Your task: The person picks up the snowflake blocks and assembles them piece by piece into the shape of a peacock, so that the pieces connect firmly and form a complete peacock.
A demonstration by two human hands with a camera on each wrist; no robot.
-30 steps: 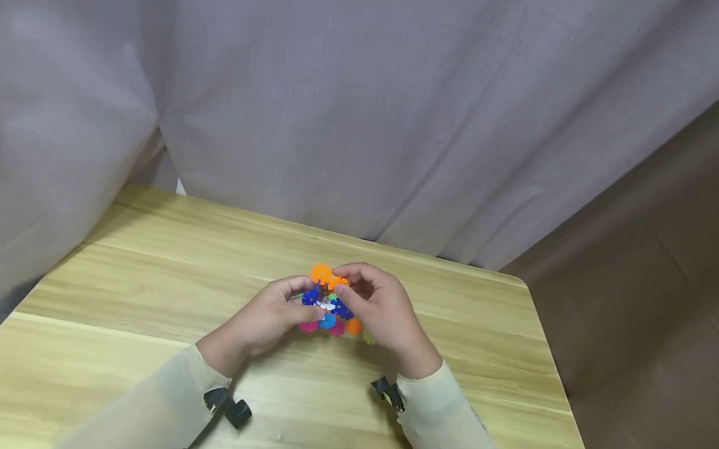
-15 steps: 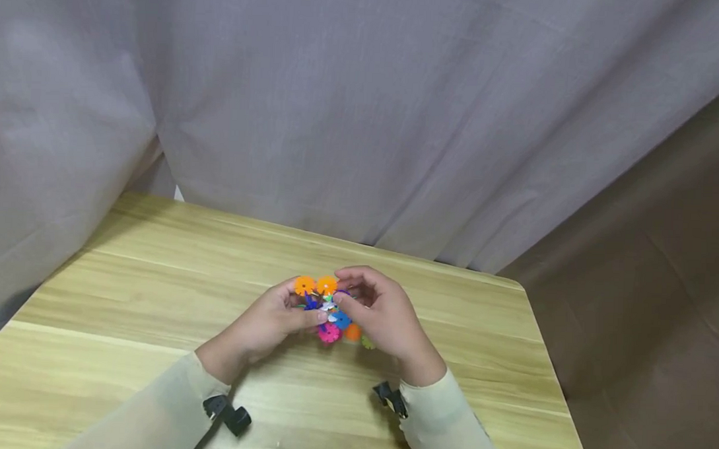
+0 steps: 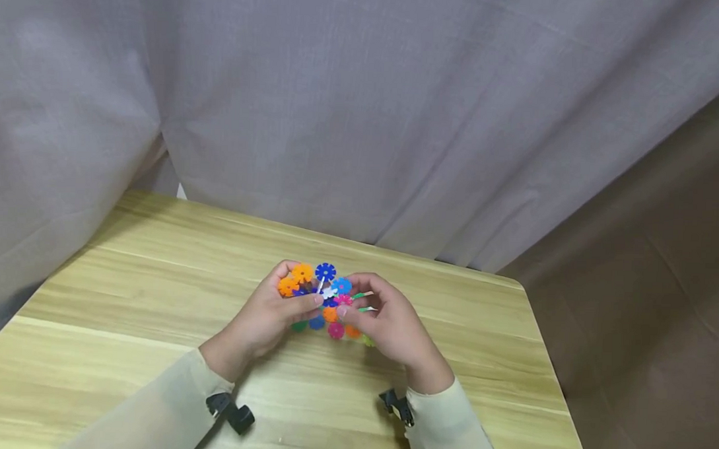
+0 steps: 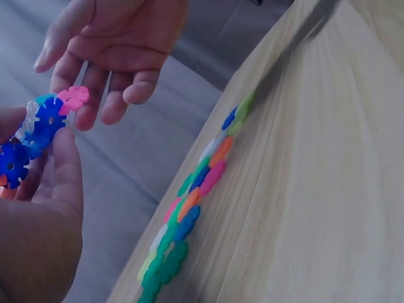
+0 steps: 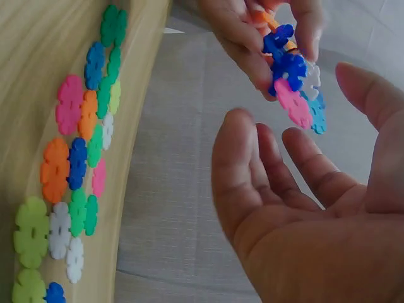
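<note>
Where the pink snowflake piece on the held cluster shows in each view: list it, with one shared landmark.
Head: pink piece at centre, between both hands.
Left wrist: upper left, at the cluster's tip.
Right wrist: upper right, below the blue pieces.
Shared landmark: the loose pieces on the table.

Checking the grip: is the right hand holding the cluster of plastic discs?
No. The right hand is open beside the disc cluster; the left hand pinches it.
</note>
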